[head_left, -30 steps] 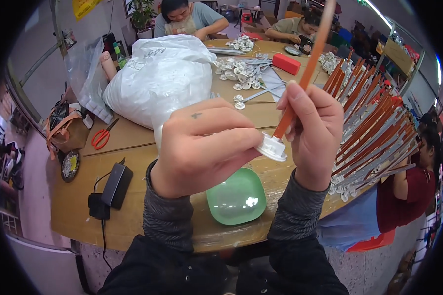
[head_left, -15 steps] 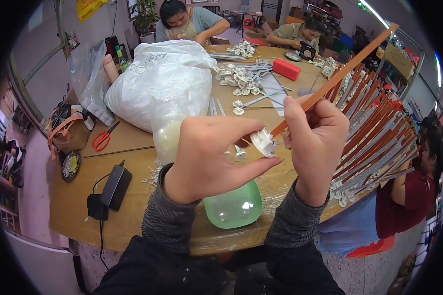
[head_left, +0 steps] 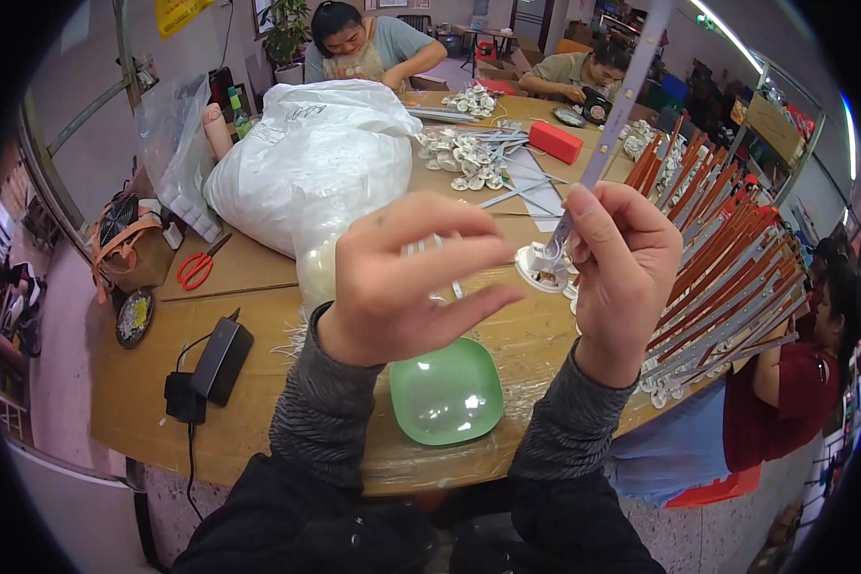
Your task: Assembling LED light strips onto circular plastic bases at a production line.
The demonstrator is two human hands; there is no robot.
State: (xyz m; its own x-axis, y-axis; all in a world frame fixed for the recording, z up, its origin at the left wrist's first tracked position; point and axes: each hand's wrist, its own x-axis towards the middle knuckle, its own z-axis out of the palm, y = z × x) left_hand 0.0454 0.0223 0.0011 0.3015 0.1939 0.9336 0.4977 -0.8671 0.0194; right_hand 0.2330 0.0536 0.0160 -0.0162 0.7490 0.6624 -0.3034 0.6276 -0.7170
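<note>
My right hand pinches a long, narrow LED light strip near its lower end, between thumb and fingers. The strip stands tilted, its pale face with small square lights toward me. At its bottom hangs a round white plastic cap, apparently joined by short wires. To the left of the cap, my left hand is open, fingers and thumb apart with nothing between them; its fingertips are slightly blurred. Below both hands, a green translucent bowl rests on the table.
A big white bag stands at the left, near orange-handled scissors and a black power adapter. Finished-looking strips with caps fan out at the right. White caps lie in a heap, by a red box. Several people work around.
My left hand has let go of the white cap and moved slightly left. My right hand has turned the strip more upright, from its orange back to its pale lit-side face.
</note>
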